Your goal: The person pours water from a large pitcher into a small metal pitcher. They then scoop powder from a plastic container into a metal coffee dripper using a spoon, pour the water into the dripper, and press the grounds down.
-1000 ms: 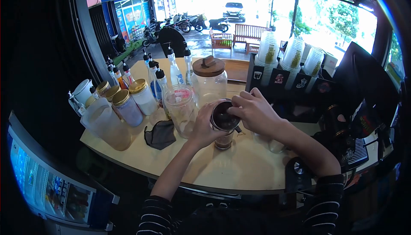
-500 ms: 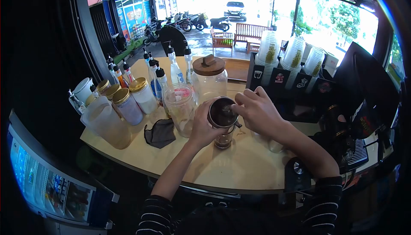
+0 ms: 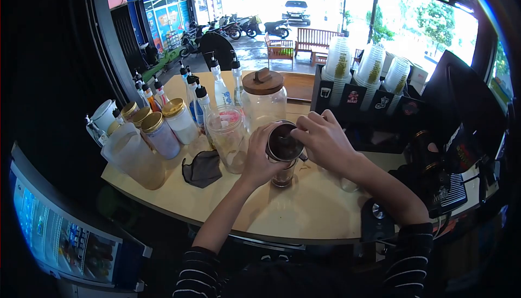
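My left hand is wrapped round a metal cup with dark contents, its mouth tipped toward me. Right under the cup, a small glass with something brown in it stands on the counter. The fingers of my right hand are pinched together at the cup's right rim, over its mouth. A thin shiny thing seems to reach from them into the cup, but what it is cannot be made out. Beside my left hand stands a clear jar with a pink patch on top.
A wooden-lidded glass jar stands behind my hands. To the left are gold-lidded jars, a plastic pitcher, pump bottles and a dark cloth. Stacked plastic cups and a dark machine stand at the right.
The cup and both hands have shifted very slightly to the right in view. My right fingers remain at the rim, and the left hand keeps its hold.
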